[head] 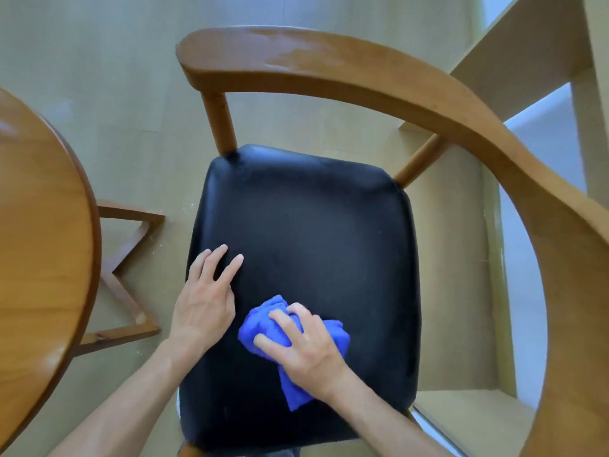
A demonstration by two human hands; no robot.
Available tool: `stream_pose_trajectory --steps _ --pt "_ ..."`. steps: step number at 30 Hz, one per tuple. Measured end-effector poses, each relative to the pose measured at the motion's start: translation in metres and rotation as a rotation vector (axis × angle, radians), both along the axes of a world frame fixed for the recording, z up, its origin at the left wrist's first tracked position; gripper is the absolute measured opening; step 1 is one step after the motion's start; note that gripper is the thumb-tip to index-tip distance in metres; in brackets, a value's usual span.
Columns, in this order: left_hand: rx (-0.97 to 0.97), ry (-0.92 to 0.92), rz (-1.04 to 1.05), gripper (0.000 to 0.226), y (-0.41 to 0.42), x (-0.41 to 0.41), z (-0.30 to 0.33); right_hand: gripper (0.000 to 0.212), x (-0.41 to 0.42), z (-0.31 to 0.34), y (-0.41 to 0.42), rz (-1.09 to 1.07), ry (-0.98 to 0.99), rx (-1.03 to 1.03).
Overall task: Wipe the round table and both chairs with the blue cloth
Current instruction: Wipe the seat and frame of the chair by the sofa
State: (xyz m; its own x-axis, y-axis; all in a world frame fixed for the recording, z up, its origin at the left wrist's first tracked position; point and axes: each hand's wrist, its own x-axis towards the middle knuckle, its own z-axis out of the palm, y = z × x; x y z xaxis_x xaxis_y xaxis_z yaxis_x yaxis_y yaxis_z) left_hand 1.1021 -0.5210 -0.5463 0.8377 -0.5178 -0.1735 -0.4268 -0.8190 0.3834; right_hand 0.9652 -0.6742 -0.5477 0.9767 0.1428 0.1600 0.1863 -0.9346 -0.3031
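From the head camera, the blue cloth (pixel 263 328) is seen bunched on the near part of the chair (pixel 306 239) seat, gripped under the curled fingers of the right hand (pixel 304 349). The left hand (pixel 206 298) is laid flat on the seat just left of it, fingers straight. The round surface (pixel 43 225) is seen at left.

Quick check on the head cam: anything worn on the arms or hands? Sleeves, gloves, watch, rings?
Nothing worn that shows. The left hand and right hand are both bare: no gloves, and no rings visible on the fingers in view. Both forearms are bare from wrist to the frame's bottom edge, with no sleeve, watch, band or marking. Any sleeve higher up lies outside the picture.
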Motion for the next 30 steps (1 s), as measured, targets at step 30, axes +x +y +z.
stream_pose_trajectory --steps 30 --pt "0.035 0.206 -0.047 0.049 0.021 0.024 0.004 0.051 0.024 0.012 -0.091 -0.572 0.216 0.178"
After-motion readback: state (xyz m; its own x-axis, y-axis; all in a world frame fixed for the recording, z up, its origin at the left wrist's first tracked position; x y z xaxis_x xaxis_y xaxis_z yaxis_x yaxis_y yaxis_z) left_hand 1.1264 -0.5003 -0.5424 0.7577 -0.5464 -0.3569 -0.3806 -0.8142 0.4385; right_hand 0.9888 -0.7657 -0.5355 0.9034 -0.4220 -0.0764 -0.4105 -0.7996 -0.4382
